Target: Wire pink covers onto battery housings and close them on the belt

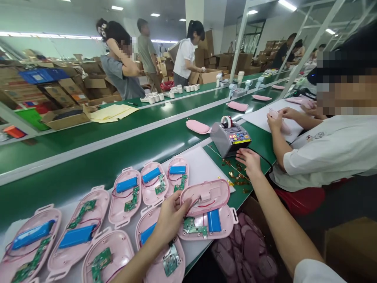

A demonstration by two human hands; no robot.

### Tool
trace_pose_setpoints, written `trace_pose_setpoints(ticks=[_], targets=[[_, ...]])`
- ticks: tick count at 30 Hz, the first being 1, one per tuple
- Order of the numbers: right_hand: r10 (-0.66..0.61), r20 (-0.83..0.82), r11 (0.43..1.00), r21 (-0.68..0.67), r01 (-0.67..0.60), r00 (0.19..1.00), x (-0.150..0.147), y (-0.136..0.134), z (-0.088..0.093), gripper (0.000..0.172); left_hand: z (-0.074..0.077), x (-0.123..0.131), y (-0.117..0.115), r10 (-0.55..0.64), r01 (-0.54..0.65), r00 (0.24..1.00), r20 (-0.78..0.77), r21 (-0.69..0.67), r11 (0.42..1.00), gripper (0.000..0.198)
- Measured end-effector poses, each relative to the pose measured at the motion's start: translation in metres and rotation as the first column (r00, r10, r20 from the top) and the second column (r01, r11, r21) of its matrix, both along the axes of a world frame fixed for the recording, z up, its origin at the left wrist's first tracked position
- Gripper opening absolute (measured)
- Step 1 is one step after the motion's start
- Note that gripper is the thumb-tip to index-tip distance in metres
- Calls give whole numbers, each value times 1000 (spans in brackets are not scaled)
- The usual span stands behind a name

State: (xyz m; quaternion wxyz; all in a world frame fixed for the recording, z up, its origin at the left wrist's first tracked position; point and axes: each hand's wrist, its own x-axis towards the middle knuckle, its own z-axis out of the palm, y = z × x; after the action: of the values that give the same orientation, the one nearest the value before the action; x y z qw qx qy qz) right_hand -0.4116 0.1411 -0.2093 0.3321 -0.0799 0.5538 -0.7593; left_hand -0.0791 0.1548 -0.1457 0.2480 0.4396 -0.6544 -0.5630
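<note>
While the left hand (171,218) grips the left end of a pink lid (219,192) in the lower centre of the frame, the right hand (249,162) is at the front of a grey tape dispenser (226,141), right of centre. The right fingers are slightly spread and bent; I cannot tell whether they touch the dispenser or hold any tape. The lid's long axis runs across the frame, its right end a little higher, pointing below the right hand. The dispenser lies up and to the right of the lid, with the right hand much the nearer to it. Under the lid, partly covered, is a pink case (226,226) with a blue battery (214,221); whether the left hand holds this too is hidden. Shiny scraps (240,180) litter the green bench (132,147) between dispenser and lid.
</note>
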Motion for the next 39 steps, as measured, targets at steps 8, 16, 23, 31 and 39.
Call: trace_pose_setpoints(ticks=[8,16,23,31,39], targets=[[441,-872,749,227,-622,212,103,67,58,18,-8,1,4,-23,38,989,-143,103,994,27],[374,-815,654,571,-496,-443,145,42,67,13,-6,-1,8,-29,46,975,-221,68,997,18],[354,-800,762,547,-347,-484,155,47,59,12,-7,1,8,-45,54,975,-219,31,998,14],[435,-770,620,632,-465,-467,143,45,72,17,-9,0,8,-34,59,975,-219,106,993,22],[337,-758,730,585,-353,-558,147,44,62,13,-16,-2,5,-41,71,970,-239,119,990,19]])
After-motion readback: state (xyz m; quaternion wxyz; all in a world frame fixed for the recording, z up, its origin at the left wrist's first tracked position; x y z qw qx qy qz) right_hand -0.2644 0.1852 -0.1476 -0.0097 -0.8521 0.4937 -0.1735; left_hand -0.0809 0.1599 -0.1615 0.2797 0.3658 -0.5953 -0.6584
